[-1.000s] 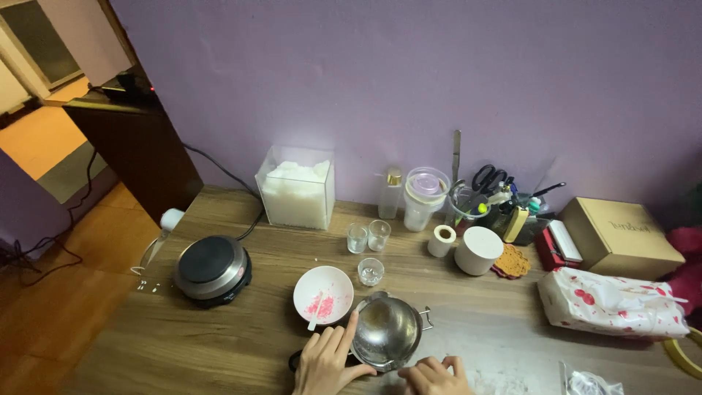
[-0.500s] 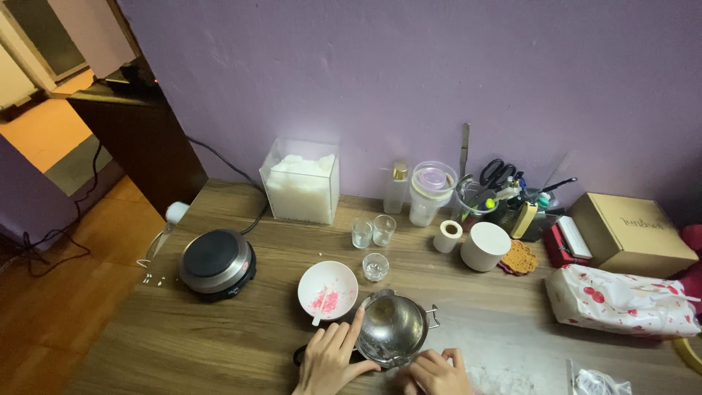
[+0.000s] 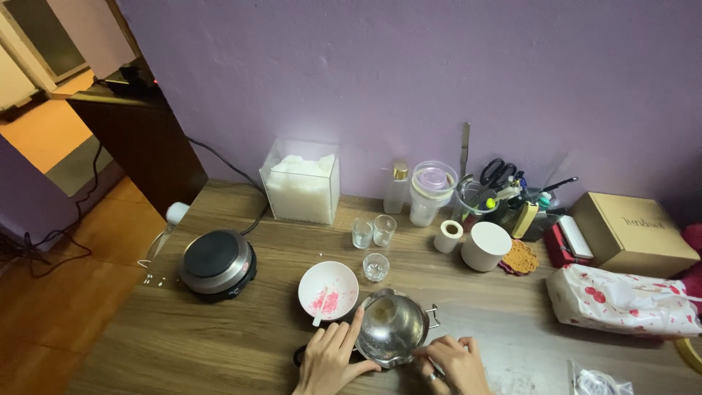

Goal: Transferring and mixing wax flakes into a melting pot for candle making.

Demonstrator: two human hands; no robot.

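Far left on the brown wooden tabletop (image 3: 219, 329): round black-and-silver electric hotplate (image 3: 217, 263), cord running to the wall. Behind it, clear square plastic box of white flakes (image 3: 301, 181). Near centre, white round bowl with pink bits and a small white spoon (image 3: 327, 290), then three small clear glasses (image 3: 372, 245). Front centre: shiny steel pouring pot with side handles (image 3: 391, 328), standing on the tabletop just right of the bowl. Left hand (image 3: 330, 359) lies against the pot's left wall, fingers spread, forefinger up along the rim, not closed around it. Right hand (image 3: 458, 362) at the pot's lower right rim, fingers curled together at the edge; whether it grips anything, cannot tell. Further right: white cylindrical jar (image 3: 483, 246), brown cardboard box (image 3: 632, 232), white bag with red print (image 3: 621, 300).
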